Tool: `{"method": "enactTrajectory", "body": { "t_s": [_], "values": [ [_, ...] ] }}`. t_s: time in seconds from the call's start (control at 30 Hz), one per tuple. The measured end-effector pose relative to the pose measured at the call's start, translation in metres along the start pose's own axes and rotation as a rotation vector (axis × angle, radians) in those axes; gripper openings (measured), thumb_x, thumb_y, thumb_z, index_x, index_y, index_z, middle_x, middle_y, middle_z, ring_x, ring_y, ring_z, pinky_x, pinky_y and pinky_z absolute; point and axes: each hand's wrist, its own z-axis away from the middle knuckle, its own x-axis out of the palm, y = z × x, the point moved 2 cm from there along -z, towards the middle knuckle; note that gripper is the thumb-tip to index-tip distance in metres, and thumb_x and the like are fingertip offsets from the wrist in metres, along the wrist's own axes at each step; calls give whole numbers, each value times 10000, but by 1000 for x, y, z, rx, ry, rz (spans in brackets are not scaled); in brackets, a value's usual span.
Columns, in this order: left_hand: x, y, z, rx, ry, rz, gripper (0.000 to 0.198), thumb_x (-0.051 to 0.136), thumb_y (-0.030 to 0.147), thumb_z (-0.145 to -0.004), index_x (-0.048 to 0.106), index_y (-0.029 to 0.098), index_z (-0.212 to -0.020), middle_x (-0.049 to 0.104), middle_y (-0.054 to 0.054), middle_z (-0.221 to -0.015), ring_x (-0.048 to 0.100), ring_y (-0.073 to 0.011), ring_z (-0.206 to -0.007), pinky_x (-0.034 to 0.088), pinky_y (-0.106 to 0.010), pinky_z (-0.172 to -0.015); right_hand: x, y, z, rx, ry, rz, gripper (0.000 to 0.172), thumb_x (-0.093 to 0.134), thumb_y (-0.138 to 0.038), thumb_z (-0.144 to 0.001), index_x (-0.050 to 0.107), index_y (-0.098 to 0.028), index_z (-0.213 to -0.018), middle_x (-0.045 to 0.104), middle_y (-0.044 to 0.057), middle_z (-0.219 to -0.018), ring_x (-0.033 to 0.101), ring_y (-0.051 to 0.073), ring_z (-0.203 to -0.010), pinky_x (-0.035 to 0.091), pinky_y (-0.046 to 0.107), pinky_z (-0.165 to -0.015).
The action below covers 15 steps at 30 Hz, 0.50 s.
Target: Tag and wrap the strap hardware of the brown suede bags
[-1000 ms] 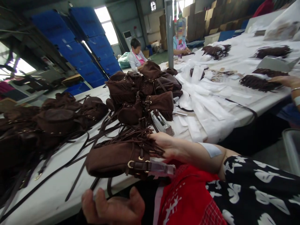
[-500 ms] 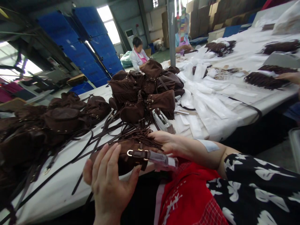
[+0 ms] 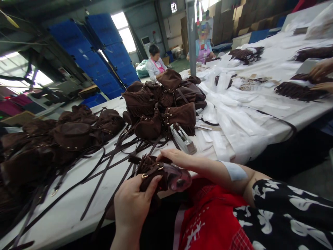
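Observation:
A dark brown fringed bag [image 3: 153,171] with gold-toned rings is held between my hands at the table's near edge. My left hand [image 3: 132,196] grips its near side, thumb on top and the other fingers curled out of sight. Along the far side, my right hand [image 3: 173,157] lies against the fringe with its fingers partly hidden by the bag. Clear plastic wrap [image 3: 179,178] covers a part that sticks out to the right. Just beyond my right hand stands a grey tape dispenser [image 3: 183,140].
Brown bags [image 3: 156,104] are heaped in the middle of the white table [image 3: 70,201], with another pile [image 3: 70,133] at left. Long straps [image 3: 101,173] trail between them. White wrapping sheets [image 3: 234,114] cover the right side. A co-worker's hands [image 3: 322,74] touch fringed pieces at far right.
My left hand has moved right and closed round the bag, its fingers no longer spread on top. The bag has turned and tipped. At far right, a co-worker's second hand has appeared.

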Motion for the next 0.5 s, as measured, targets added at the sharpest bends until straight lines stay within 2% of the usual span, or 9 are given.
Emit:
{"method": "enactTrajectory", "body": {
  "t_s": [0.1,0.2,0.3,0.4,0.5],
  "values": [
    [4,-4,0,-149,-35,-20,390,570,562,-876,721,232,-733,722,-6,-638,642,-185,-601,397,-263,-552,-11,-11,19,-361,95,287,423,376,-445,-996,697,-177,-928,700,63,-987,621,200,-980,450,336,-946],
    [6,-4,-2,-238,-69,-68,360,580,545,-864,732,242,-743,720,-7,-615,650,-193,-571,388,-262,-516,-16,-17,38,-532,97,435,295,490,-411,-954,698,-208,-1001,678,87,-1128,601,231,-1083,439,378,-986],
    [5,0,-6,-323,-125,-82,337,601,558,-832,731,253,-776,731,-11,-630,676,-218,-586,409,-270,-507,-14,-14,44,-604,115,604,188,600,-327,-896,706,-240,-1025,661,96,-1174,579,242,-1125,434,408,-1002],
    [8,3,-8,-391,-202,1,381,710,548,-729,713,263,-982,772,-15,-771,727,-247,-718,491,-287,-572,-13,-6,45,-610,118,676,183,585,-284,-904,712,-243,-1030,662,95,-1171,584,231,-1113,442,402,-991],
    [16,-3,-3,-341,-231,83,410,703,488,-743,689,297,-1106,788,-10,-887,744,-252,-802,546,-310,-653,-20,3,50,-613,159,662,163,593,-287,-904,716,-230,-996,677,94,-1144,602,219,-1087,451,368,-971]
  ]
}}
